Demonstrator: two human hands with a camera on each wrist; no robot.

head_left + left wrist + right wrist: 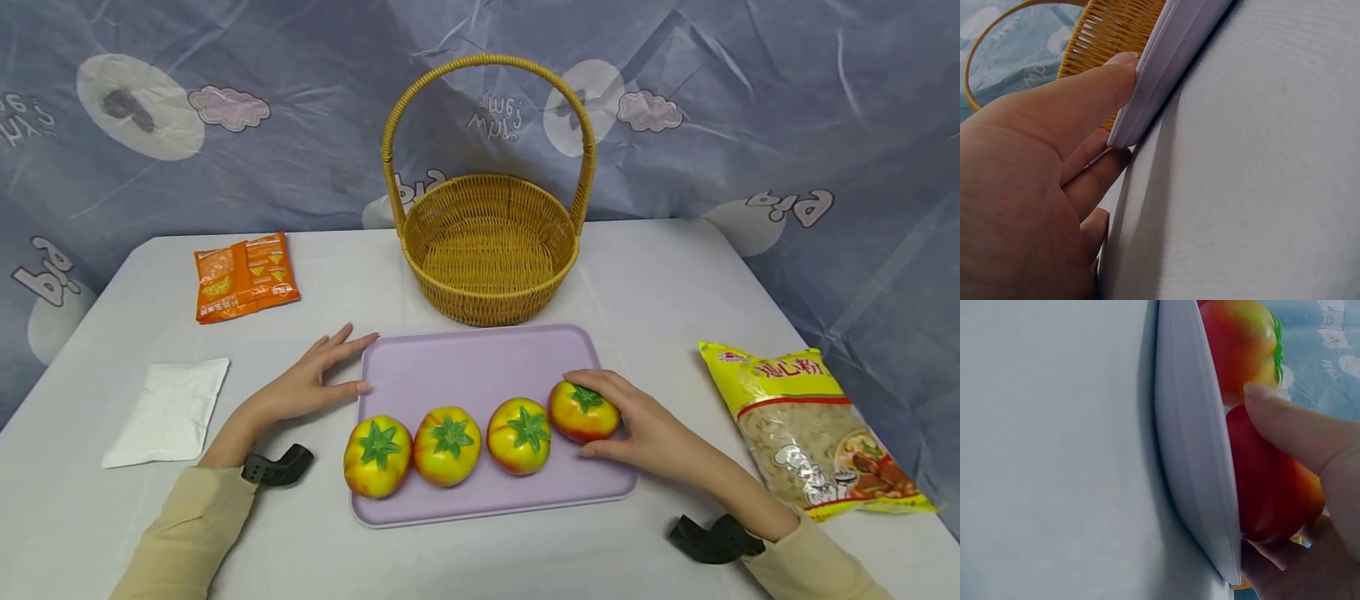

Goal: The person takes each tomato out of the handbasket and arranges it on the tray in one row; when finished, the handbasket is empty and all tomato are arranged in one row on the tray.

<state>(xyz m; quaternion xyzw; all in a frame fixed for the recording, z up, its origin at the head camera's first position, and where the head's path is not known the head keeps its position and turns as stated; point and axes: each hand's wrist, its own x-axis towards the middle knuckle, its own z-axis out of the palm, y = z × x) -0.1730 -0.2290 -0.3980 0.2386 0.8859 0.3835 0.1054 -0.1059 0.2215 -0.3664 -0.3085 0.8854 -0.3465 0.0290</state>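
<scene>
On a light purple tray (480, 358), several yellow-and-red tomatoes with green star-shaped tops sit in a row along the near side. My right hand (641, 421) grips the rightmost tomato (581, 417), thumb on the near side and fingers over the far side. In the right wrist view this tomato (1269, 475) shows deep red, with the thumb across it and a second tomato (1241, 347) beyond. My left hand (311, 379) touches the tray's left edge with thumb and fingers fairly straight. The left wrist view shows the thumb against the tray rim (1154, 75).
Behind the tray stands a wicker basket (491, 296) with a tall handle. An orange snack packet (243, 279) and a white pouch (168, 412) lie to the left. A yellow bag of noodles (810, 425) lies at the right, near the table edge.
</scene>
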